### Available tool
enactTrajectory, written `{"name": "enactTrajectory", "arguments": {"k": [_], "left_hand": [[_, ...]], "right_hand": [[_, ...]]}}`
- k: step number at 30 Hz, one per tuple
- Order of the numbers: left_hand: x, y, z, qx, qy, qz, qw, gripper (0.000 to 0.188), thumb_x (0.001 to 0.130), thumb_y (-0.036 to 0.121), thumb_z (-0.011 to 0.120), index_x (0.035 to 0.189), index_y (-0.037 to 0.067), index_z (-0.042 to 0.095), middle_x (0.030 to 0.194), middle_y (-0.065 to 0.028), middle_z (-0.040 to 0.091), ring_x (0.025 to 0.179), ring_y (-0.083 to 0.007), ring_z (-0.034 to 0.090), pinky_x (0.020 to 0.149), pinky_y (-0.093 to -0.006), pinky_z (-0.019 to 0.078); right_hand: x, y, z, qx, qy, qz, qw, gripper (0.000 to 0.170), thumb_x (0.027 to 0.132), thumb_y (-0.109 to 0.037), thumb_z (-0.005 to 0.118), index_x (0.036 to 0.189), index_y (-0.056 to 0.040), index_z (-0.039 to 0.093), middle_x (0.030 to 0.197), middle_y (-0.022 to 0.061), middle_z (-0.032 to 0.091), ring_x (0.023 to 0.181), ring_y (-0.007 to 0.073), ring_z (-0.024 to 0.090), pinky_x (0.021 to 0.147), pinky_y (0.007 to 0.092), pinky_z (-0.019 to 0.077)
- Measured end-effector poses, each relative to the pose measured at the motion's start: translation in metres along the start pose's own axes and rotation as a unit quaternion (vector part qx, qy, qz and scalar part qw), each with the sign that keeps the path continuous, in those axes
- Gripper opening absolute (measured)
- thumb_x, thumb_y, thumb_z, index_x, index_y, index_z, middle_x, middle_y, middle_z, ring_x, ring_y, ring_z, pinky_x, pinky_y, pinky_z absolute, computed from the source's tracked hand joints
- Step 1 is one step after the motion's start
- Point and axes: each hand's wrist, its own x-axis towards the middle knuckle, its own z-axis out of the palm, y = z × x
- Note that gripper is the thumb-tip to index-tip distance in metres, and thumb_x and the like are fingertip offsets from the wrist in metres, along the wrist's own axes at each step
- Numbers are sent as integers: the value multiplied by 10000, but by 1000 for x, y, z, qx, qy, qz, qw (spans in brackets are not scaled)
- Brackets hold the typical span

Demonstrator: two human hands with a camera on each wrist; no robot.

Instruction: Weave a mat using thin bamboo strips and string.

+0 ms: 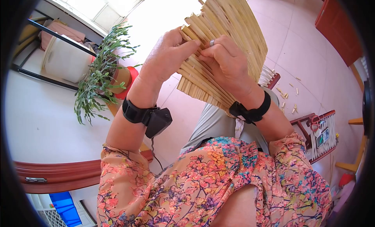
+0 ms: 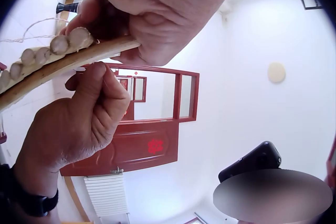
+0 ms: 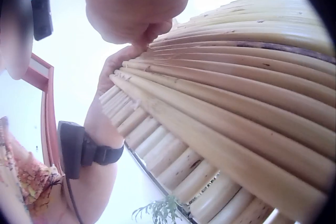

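A fan-shaped mat of pale stalks laid side by side rises from the person's lap, its near edge crossed by a second layer of stalks. The left hand grips the stalks' edge, fingers curled round it, as the left wrist view also shows from close by. The right hand, wearing a ring, has thumb and forefinger pinched together at the stalks beside the left thumb. A short white bit, perhaps thread, shows by its fingertips in the left wrist view. What lies between the fingertips is mostly hidden.
A potted plant stands at the left near a black rack with a white bucket. Cut stalk bits lie on the floor at the right. Beyond them is a low stool with scissors and a phone on it.
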Motion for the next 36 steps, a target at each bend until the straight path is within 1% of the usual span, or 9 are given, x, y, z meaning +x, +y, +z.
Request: {"name": "enactTrajectory", "arguments": {"k": [5, 7, 18, 20, 24, 26, 30, 32, 36], "left_hand": [[3, -1, 6, -38, 4, 17, 999, 278, 812, 202, 602, 995, -7, 619, 829, -15, 612, 742, -66, 533, 638, -208, 412], [-1, 3, 10, 8, 51, 50, 997, 294, 771, 227, 555, 832, -57, 601, 642, -44, 548, 542, -98, 481, 491, -266, 385], [0, 0, 9, 19, 46, 48, 998, 316, 777, 255, 570, 837, -54, 604, 618, -48, 540, 553, -100, 483, 499, -268, 394], [0, -3, 11, -6, 50, 60, 997, 317, 776, 254, 573, 841, -54, 604, 619, -48, 541, 554, -102, 485, 501, -268, 396], [-3, 0, 11, 8, 63, 77, 995, 327, 782, 258, 568, 858, -58, 607, 633, -60, 559, 565, -113, 499, 509, -271, 404], [-4, 1, 10, 8, 67, 67, 995, 329, 785, 256, 567, 868, -59, 607, 642, -65, 567, 570, -117, 504, 513, -272, 407], [-6, 5, 11, 32, 66, 67, 995, 330, 787, 252, 565, 884, -61, 603, 657, -72, 578, 572, -117, 520, 512, -280, 422], [-5, 3, 11, 29, 76, 65, 995, 331, 786, 254, 565, 885, -60, 605, 657, -71, 578, 563, -116, 522, 503, -281, 426], [-2, -1, 9, 4, 67, 53, 996, 319, 783, 247, 554, 860, -57, 615, 641, -63, 571, 527, -106, 513, 470, -272, 427]], "right_hand": [[-5, 6, -2, 2, 13, 46, 999, 166, 649, 18, 680, 723, -52, 550, 731, 90, 534, 683, 265, 542, 579, 339, 457], [0, -1, -5, -10, 3, 14, 1000, 153, 666, 9, 678, 722, -52, 550, 730, 93, 532, 681, 273, 540, 575, 343, 453], [2, -3, -8, -22, 1, -10, 1000, 134, 705, -10, 667, 738, -44, 542, 716, 104, 533, 666, 287, 530, 578, 354, 444], [1, 1, -5, 17, 10, 63, 998, 134, 698, 2, 664, 738, -38, 542, 711, 101, 535, 666, 284, 531, 578, 356, 443], [0, -7, -7, -20, 5, -2, 1000, 131, 696, 4, 664, 747, -32, 549, 711, 94, 534, 671, 281, 532, 579, 352, 445], [-2, -4, -5, 58, 8, 151, 987, 117, 705, -2, 662, 751, -31, 559, 705, 96, 526, 663, 286, 529, 579, 342, 448], [-1, -9, -7, -7, 18, 30, 999, 87, 741, -18, 658, 769, -25, 576, 715, 104, 536, 652, 263, 536, 585, 319, 448], [-2, -7, -5, 129, 14, 217, 967, 78, 761, -19, 656, 772, -17, 580, 733, 94, 556, 655, 223, 546, 598, 295, 448], [-11, -10, 4, 155, 39, 259, 953, 75, 767, -20, 662, 795, -16, 592, 758, 78, 574, 668, 196, 551, 609, 280, 449]]}}
